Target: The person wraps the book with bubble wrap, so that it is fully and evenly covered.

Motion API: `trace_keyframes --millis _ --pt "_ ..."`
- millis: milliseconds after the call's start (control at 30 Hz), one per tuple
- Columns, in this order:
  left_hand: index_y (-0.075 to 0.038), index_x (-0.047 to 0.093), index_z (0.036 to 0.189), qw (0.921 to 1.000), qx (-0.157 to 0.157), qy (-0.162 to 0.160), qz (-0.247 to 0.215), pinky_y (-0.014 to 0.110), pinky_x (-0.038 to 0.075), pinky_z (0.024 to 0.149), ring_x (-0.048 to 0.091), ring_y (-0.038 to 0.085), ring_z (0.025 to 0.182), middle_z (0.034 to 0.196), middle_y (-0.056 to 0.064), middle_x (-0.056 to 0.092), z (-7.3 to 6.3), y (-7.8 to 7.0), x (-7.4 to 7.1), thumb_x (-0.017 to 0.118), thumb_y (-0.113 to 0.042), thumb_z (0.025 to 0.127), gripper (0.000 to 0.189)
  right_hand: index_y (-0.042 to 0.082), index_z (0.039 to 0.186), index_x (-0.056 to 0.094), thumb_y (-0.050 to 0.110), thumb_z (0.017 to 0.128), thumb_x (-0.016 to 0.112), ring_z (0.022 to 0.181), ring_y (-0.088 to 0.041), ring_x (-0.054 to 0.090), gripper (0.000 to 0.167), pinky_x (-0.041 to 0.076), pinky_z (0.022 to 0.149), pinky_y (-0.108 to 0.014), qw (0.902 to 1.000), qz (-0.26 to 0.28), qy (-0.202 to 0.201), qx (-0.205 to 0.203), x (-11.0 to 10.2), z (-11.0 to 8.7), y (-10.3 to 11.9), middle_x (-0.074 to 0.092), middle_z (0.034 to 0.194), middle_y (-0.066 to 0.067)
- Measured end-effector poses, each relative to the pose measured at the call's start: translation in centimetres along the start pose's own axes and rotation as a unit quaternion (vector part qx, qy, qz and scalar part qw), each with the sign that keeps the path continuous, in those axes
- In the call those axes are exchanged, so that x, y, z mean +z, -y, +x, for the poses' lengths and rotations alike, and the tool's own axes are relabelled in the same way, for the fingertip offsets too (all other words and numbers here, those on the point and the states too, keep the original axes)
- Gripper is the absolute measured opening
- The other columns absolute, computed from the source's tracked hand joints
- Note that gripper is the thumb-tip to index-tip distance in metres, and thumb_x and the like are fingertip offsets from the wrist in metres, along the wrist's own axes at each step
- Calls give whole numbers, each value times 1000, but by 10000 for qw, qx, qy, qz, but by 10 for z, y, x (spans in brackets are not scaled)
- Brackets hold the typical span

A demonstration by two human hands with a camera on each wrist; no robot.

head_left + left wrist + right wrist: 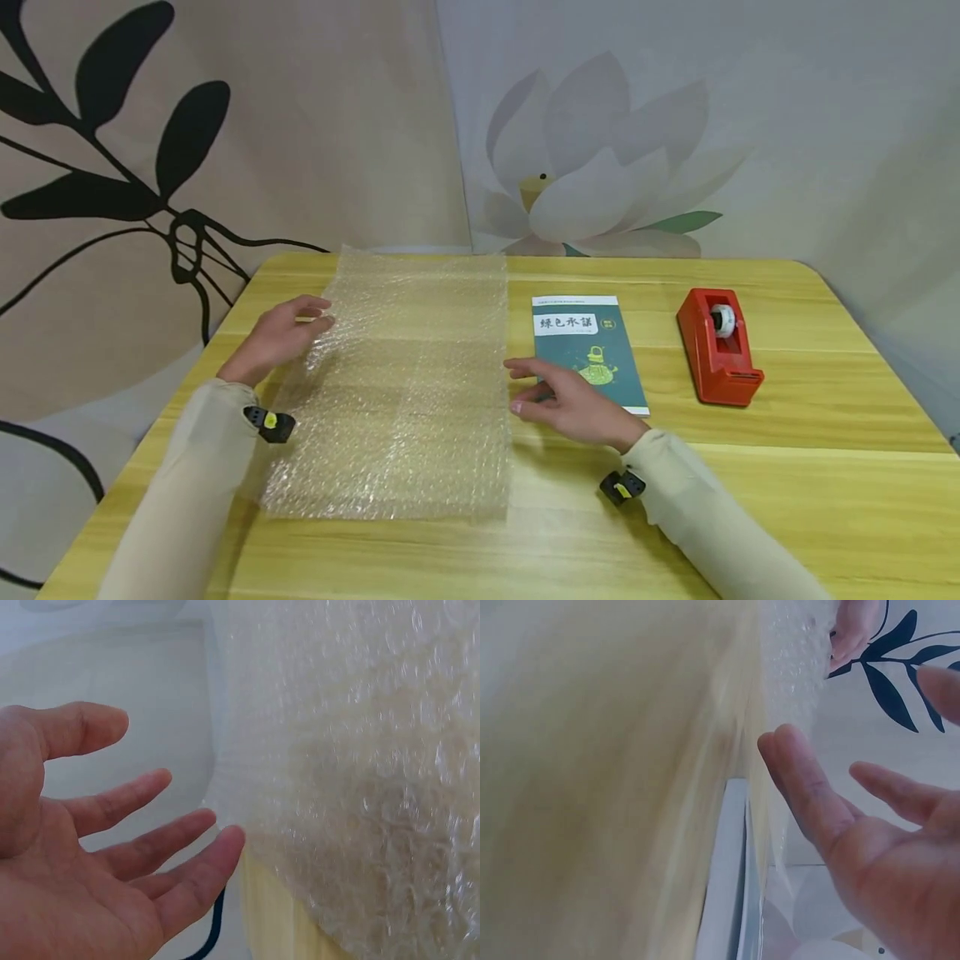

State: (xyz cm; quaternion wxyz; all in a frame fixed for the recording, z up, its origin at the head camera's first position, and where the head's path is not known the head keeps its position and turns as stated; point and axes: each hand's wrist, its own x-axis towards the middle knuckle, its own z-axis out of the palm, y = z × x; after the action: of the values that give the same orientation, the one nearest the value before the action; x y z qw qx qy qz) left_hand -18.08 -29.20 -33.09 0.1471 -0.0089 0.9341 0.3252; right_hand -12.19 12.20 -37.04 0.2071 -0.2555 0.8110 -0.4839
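A sheet of clear bubble wrap (405, 392) lies spread on the table, its far end reaching the back edge. Along its left side is my left hand (288, 333), with fingers loosely extended; in the left wrist view that hand (112, 847) holds nothing and its fingertips are close to the wrap (375, 787). My right hand (570, 400) hovers by the wrap's right edge, fingers spread and holding nothing. Partly behind that hand lies a green booklet (558, 350) with a yellow drawing; its pale page edge (724, 877) shows in the right wrist view.
A red tape dispenser (720, 346) with a roll of tape stands to the right of the booklet. Everything lies on a wood-grain table (825, 500). Behind the table is a wall (337, 125) with leaf and flower prints.
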Motion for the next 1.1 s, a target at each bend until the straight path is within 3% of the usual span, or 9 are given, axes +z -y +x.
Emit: trace_keyframes --millis 167,433,533,767,867,967,1000,1100 --pt "-5 32 155 9998 -109 -93 134 66 39 109 34 50 143 162 28 28 5 5 -3 36 -45 107 63 9 154 38 26 101 61 123 -30 64 60 56 99 -38 10000 -5 -3 -41 3 2 0 49 150 -19" --pt "1 40 149 9993 -209 93 298 67 34 112 34 51 142 158 30 32 10 9 -4 38 -41 107 59 9 150 44 26 99 63 117 -24 66 57 56 96 -36 9997 -108 59 200 9 6 1 54 142 -17" --pt "4 40 149 9993 -254 184 220 66 33 114 34 52 142 156 32 34 10 10 -4 37 -41 107 62 6 146 49 25 99 63 109 -21 69 53 57 91 -33 9997 -108 174 127 11 7 1 59 135 -18" --pt "10 33 150 9979 -510 389 94 67 30 116 30 53 144 157 35 29 10 13 -6 36 -46 106 71 -2 140 54 24 100 62 99 -12 69 48 55 82 -24 9992 64 313 224 19 9 2 59 139 -18" --pt "11 36 149 9981 -473 361 132 65 36 113 38 49 139 156 34 33 10 14 -7 38 -46 106 71 -3 139 54 24 100 62 99 -14 70 48 55 81 -24 9992 81 265 275 21 10 2 58 138 -19" --pt "12 41 146 9980 -497 346 187 55 48 97 48 39 119 141 33 47 8 17 -10 39 -46 106 71 -4 138 55 24 100 62 99 -15 69 48 55 82 -26 9994 14 176 298 20 11 3 58 138 -19" --pt "12 42 145 9979 -503 352 215 51 48 93 48 36 115 138 31 49 7 18 -10 39 -46 106 71 -4 138 55 24 99 62 98 -15 69 49 55 82 -26 9994 -40 149 296 20 11 3 58 138 -19" --pt "12 57 129 9975 -531 384 264 41 45 81 49 30 99 107 20 56 3 22 -13 40 -45 106 63 -4 138 56 26 98 63 93 -12 66 50 53 81 -26 9993 -268 55 274 18 14 4 60 137 -17"
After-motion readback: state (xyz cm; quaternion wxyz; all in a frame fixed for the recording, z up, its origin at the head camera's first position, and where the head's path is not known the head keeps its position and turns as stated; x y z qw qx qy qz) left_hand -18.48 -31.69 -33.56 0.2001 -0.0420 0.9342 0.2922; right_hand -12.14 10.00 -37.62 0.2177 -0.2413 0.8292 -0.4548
